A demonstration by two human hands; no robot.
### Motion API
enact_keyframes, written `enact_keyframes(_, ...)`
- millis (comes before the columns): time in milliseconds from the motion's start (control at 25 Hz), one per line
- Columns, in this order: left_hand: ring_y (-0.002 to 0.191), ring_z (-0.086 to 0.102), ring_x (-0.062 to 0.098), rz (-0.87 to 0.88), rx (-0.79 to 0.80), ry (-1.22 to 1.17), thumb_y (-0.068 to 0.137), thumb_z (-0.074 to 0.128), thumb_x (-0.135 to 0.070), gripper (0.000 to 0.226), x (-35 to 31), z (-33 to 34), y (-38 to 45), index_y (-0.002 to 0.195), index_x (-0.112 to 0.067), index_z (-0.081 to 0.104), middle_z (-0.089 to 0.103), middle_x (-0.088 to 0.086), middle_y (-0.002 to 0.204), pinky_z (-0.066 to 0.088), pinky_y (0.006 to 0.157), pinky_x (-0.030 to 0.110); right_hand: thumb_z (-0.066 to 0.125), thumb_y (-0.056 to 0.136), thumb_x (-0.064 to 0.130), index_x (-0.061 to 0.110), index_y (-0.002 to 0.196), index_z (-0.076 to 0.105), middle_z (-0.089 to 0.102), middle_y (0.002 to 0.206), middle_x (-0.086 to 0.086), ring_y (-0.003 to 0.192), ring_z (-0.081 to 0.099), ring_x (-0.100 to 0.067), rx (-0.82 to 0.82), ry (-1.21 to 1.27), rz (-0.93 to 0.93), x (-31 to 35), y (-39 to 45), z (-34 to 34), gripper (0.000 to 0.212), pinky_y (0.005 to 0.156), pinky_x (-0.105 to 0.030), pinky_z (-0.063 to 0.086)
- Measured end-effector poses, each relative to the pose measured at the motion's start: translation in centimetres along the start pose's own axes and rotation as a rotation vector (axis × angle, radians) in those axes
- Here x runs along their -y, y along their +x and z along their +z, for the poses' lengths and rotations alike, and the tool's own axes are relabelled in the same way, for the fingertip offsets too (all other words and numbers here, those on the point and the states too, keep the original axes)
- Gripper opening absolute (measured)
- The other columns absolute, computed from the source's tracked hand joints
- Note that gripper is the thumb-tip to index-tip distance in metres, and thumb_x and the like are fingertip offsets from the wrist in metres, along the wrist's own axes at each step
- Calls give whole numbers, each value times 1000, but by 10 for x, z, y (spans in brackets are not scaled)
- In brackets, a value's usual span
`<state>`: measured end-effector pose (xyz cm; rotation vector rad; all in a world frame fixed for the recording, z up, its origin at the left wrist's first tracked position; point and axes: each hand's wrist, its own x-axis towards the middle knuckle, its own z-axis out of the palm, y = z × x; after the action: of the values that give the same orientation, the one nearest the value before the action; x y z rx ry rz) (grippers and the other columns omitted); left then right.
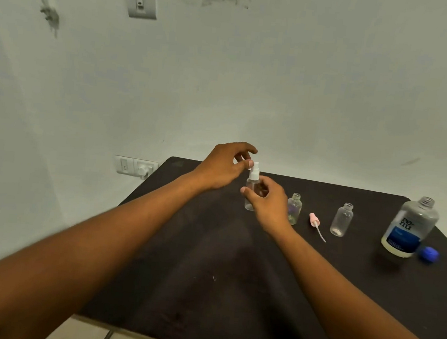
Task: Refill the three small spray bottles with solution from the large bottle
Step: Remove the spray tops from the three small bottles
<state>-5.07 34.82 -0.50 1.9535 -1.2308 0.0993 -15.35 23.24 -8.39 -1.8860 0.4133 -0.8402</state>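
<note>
Right hand fingers grip a spray bottle, left hand fingers pinch its nozzle; large bottle reads "re-nu".

One legible marking is present: the word "re-nu", in dark letters running sideways, on the clear upper body of the large bottle; this bottle stands uncapped on the dark table, well to the right of the right hand; below the word sits a blue label panel; its print is too small and blurred to read; a few fine lines of text at the panel's lower edge are likewise unreadable.
</note>
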Motion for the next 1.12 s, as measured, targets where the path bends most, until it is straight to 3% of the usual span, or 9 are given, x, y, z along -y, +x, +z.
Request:
enact_keyframes(120,107,66,7,8,70,-46,99,64,-20,22,-24,-3,-11,119,-21,73,73,-5,113,46,86,15,76,88,23,20,103,70,67,87,0,83,63,-15,32,91,13,8,-26,-12,16,77,-35,55)
enact_keyframes(280,100,71,5,7,164,-118,93,71,-9,19,-46,-6,-25,109,-16,78,78,-5,105,50,84,12,73,93,21,21,116,68,68,104,4,99,64,-12,80,193,53,20,-54,-29,23,77,-19,51)
enact_keyframes(440,98,74,4,-39,197,-245,90,73,0,26,-61,-6,-35,115,-10,77,79,2,106,53,80,10,72,93,20,22,111,69,70,101,2,95,65,-10,88,228,47,29,-66,-40,18,69,-13,50)
enact_keyframes(760,88,77,11,-157,12,-229,84,80,-3,17,-67,14,-43,100,-10,81,80,1,93,62,89,31,76,89,18,21,107,74,73,89,1,87,69,-14,-21,172,9,22,-74,-38,18,77,-26,57)
enact_keyframes(920,82,74,8,-220,-76,-136,79,87,-12,14,-74,22,-44,92,-11,81,79,0,87,59,76,22,76,90,18,21,101,73,72,86,2,81,67,-10,-80,117,19,21,-75,-33,12,70,-19,51)
enact_keyframes(1120,79,72,8,-265,-133,-81,78,88,-16,17,-78,31,-45,92,-10,78,76,-1,86,52,66,16,76,91,20,23,107,73,73,95,6,92,68,-8,-90,109,42,20,-73,-31,17,79,-23,55)
